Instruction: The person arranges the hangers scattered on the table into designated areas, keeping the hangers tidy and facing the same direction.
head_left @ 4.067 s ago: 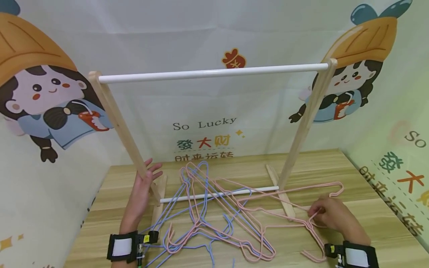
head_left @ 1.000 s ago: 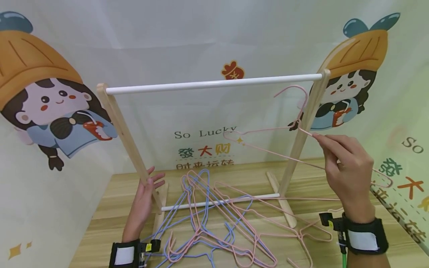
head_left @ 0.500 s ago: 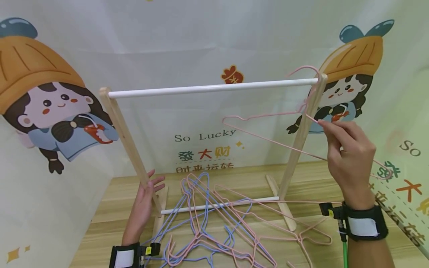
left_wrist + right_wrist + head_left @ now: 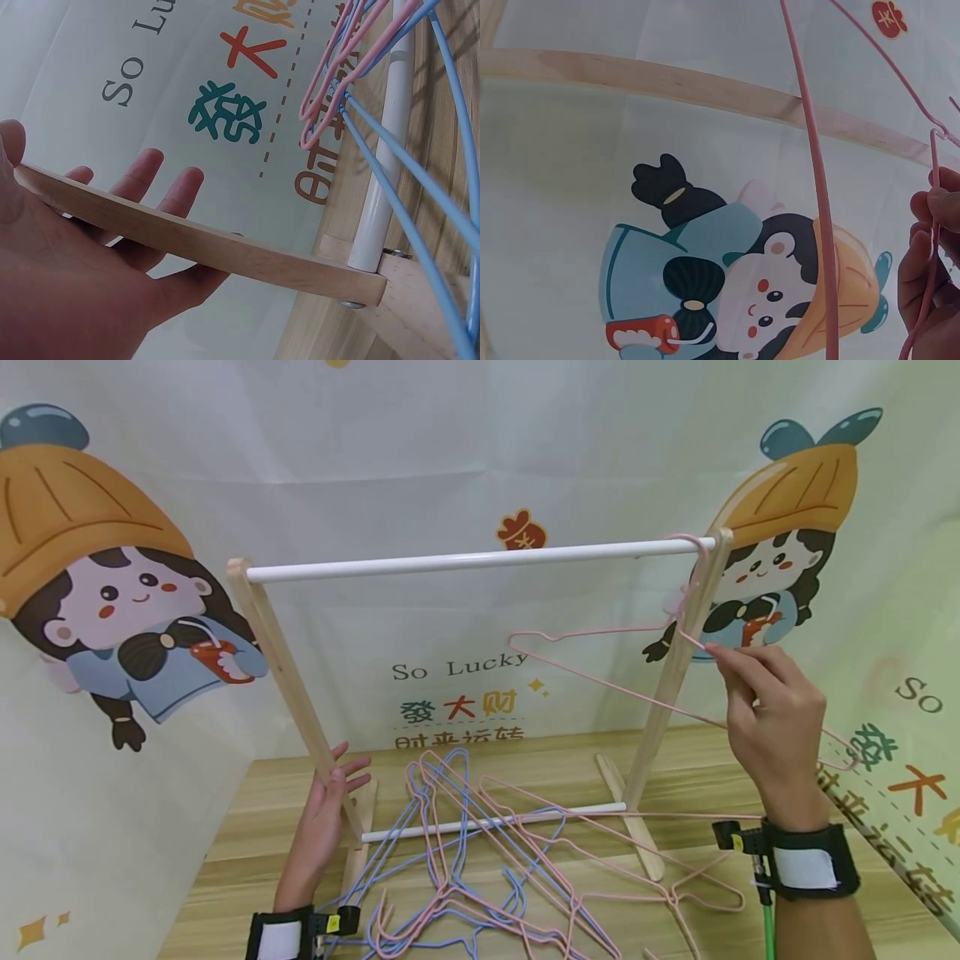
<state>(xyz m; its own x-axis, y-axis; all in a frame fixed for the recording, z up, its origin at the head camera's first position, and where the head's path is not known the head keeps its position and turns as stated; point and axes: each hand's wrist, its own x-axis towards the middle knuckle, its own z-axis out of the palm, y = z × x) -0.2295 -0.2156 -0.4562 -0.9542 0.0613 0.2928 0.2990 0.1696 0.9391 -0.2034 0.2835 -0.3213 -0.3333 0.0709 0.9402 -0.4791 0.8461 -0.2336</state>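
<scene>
My right hand (image 4: 776, 718) pinches the shoulder of a pink wire hanger (image 4: 615, 632) beside the rack's right post. The hanger's hook lies over the right end of the white top rail (image 4: 465, 560). In the right wrist view its long bottom wire (image 4: 815, 142) crosses in front of the wooden post (image 4: 667, 86). My left hand (image 4: 318, 818) holds the rack's left wooden post (image 4: 288, 685) low down, thumb in front and fingers behind. In the left wrist view those fingers (image 4: 184, 191) show past the post's far side.
A tangle of pink hangers (image 4: 442, 889) and blue hangers (image 4: 405, 818) lies on the wooden table (image 4: 247, 827), across the rack's lower white rail (image 4: 592, 811). A printed backdrop (image 4: 465, 460) stands behind the rack.
My right hand has lifted a pink hanger from the table's right side up to the rack. Its hook has just come down over the top rail. The left hand stays on the post.
</scene>
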